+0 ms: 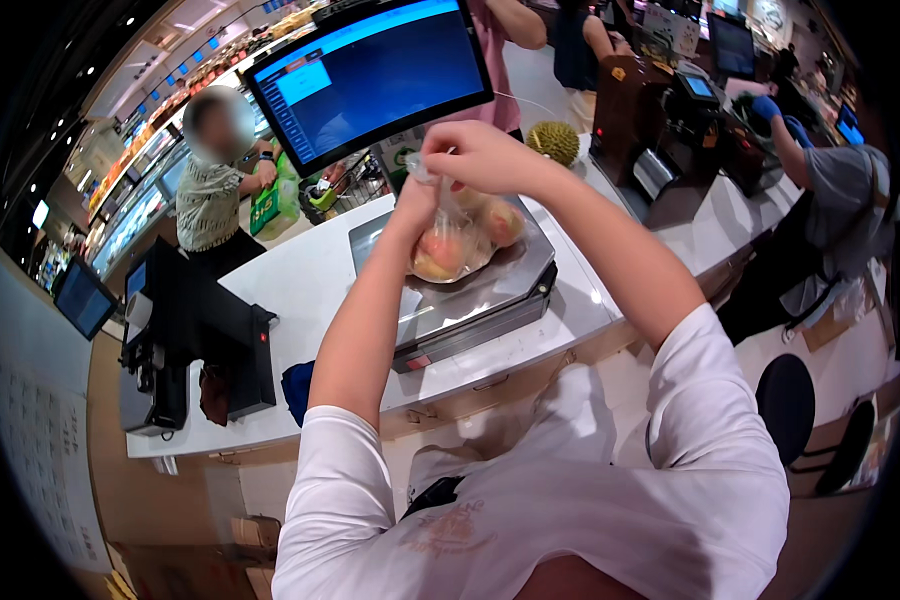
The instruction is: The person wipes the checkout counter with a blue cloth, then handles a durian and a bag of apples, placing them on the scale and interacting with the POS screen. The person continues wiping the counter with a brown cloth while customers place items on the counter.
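Observation:
A clear plastic bag of several red-and-yellow round fruits (441, 252) rests on the metal platform of a counter scale (480, 300). The gathered neck of the bag is in my left hand (421, 196), just above the fruit. My right hand (461, 154) is bent over the top of the bag, its fingers closed at the twisted plastic beside my left hand. The exact finger grip is partly hidden by the back of the hand. A lit monitor (375, 75) stands right behind both hands.
The scale sits on a white counter (315, 262). A durian (553, 142) lies beyond it at the right. Black checkout equipment (247, 360) stands at the left, a brown machine (622, 127) at the right. One person with a green bag (276, 206) stands across the counter; a gloved co-worker (844, 180) is at the right.

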`<state>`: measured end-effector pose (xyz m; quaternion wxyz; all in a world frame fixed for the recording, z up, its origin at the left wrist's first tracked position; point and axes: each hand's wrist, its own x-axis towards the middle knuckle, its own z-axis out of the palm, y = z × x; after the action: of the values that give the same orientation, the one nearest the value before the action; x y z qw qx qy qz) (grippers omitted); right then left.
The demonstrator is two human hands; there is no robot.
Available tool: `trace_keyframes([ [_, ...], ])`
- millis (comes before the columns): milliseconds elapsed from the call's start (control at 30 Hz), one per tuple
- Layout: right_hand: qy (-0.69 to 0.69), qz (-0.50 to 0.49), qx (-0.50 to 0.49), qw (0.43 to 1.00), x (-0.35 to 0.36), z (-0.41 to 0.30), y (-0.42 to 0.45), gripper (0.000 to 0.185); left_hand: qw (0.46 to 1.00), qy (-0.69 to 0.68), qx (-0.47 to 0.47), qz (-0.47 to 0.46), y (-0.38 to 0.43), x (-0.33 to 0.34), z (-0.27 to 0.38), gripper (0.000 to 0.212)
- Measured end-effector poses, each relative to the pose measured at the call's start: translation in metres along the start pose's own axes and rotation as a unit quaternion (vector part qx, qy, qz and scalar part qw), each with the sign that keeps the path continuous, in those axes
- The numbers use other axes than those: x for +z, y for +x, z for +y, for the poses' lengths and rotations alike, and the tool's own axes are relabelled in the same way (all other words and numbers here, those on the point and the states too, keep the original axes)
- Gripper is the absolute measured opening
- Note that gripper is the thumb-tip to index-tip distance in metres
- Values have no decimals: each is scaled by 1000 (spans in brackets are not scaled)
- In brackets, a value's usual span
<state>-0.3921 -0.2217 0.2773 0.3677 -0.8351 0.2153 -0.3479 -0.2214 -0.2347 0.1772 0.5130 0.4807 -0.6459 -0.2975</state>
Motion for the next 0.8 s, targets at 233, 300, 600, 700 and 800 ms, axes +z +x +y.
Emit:
trace_keyframes([
  [233,-139,339,127,922,27,146,-221,15,973,-198,-82,91,-1,4,15,39],
  [300,-162,319,130,925,53,174,-253,17,989,-128,-48,49,-5,13,32,34],
  [600,-199,353,71,911,99,212,-247,5,953,-248,-106,137,-29,-2,85,27],
  [700,-202,388,65,897,105,214,-247,5,938,-307,-107,122,-40,-15,114,37],
  [800,-136,470,150,859,112,212,-262,5,924,-339,-99,149,-62,-28,155,49],
])
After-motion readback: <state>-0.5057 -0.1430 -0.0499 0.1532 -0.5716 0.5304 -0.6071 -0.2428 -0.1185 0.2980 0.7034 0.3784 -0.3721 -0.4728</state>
